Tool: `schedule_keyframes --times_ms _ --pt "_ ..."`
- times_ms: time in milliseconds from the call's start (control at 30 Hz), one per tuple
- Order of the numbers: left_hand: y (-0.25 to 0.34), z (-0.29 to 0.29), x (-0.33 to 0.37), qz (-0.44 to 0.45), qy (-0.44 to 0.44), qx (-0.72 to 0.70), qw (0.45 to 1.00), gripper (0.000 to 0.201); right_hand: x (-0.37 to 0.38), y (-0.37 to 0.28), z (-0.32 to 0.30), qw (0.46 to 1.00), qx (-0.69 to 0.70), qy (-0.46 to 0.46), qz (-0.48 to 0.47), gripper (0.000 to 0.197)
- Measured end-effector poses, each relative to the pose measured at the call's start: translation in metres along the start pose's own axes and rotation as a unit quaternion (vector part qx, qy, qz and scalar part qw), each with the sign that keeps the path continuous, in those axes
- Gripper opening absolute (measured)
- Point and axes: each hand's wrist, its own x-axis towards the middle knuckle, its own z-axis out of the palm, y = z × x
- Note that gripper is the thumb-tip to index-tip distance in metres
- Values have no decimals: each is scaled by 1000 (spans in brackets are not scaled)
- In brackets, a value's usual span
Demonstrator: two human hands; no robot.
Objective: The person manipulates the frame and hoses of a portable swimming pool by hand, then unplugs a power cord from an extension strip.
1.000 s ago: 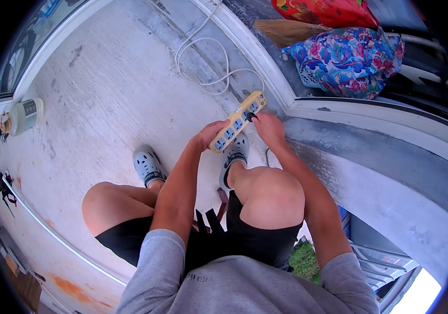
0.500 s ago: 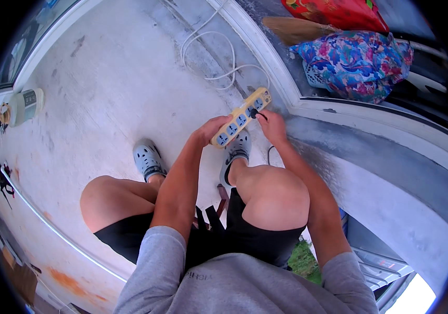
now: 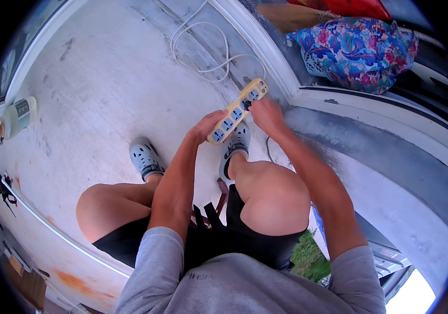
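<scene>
A yellow power strip (image 3: pixel 237 113) with a row of blue-faced sockets slants up to the right above my right shoe. My left hand (image 3: pixel 209 126) grips its left edge near the lower end, the fingers wrapped partly out of sight beneath it. At a socket toward the upper end sits a black plug (image 3: pixel 247 105), with my right hand (image 3: pixel 267 116) closed on it. Whether its pins are fully in the socket is hidden. A thin black cord (image 3: pixel 269 152) hangs in a curve below my right hand.
A white cable (image 3: pixel 227 49) loops over the concrete floor beside the door frame (image 3: pixel 286 78). A floral cloth bundle (image 3: pixel 357 55) lies beyond the frame at the right. Grey clogs (image 3: pixel 146 158) are on my feet. A clear plastic container (image 3: pixel 20 116) stands far left, near a long white tube (image 3: pixel 62 235).
My right hand has shifted up and left, its fingers now closer over the plug at the socket. The strip sits slightly higher and further left in view, still in my left hand.
</scene>
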Motion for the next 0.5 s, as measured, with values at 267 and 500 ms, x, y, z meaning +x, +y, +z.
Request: schedule_keyframes --times_ms 267,500 --pt "-3 -10 10 35 6 53 998 41 13 1 5 999 -6 -32 -8 14" --pt "0 -10 8 8 -12 -7 1000 40 1 3 19 993 35 96 -58 13"
